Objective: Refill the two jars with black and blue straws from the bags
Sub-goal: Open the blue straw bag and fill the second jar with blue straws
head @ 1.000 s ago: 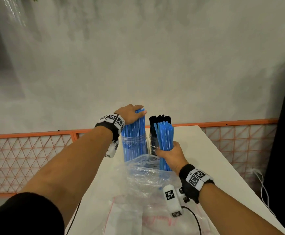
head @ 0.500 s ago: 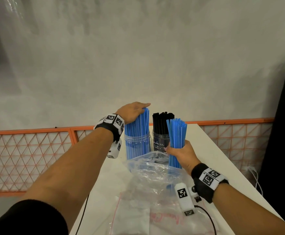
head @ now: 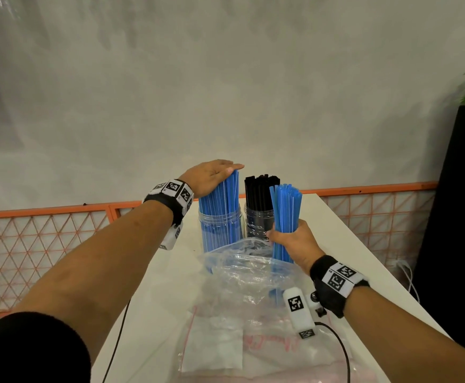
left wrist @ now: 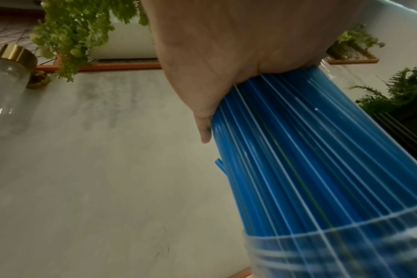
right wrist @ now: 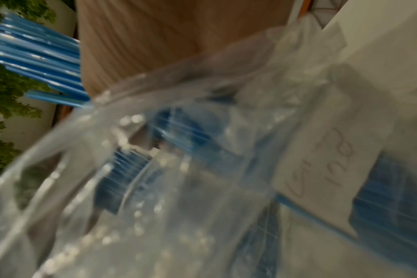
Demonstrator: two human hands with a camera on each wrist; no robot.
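Two clear jars stand side by side at the far middle of the white table (head: 344, 244). The left jar (head: 220, 228) is packed with blue straws (head: 221, 194) (left wrist: 298, 150); the right jar (head: 257, 222) holds black straws (head: 260, 189). My left hand (head: 212, 176) (left wrist: 226, 56) lies flat with straight fingers on the blue straws' tops and pushes them leftward. My right hand (head: 290, 241) grips an upright bundle of blue straws (head: 285, 217) (right wrist: 38, 62) in front of the black jar, its lower ends just above the clear bag's (head: 242, 269) (right wrist: 179, 169) open mouth.
A second flat zip bag (head: 239, 344) with red writing lies near me on the table. An orange lattice railing (head: 46, 236) runs behind the table. A black planter (head: 458, 217) with a green plant stands at the right. A cable (head: 342, 352) trails from my right wrist.
My right hand has lifted the blue bundle up out of the bag and shifted it right. My left hand has flattened over the jar's straws, tilting them leftward.
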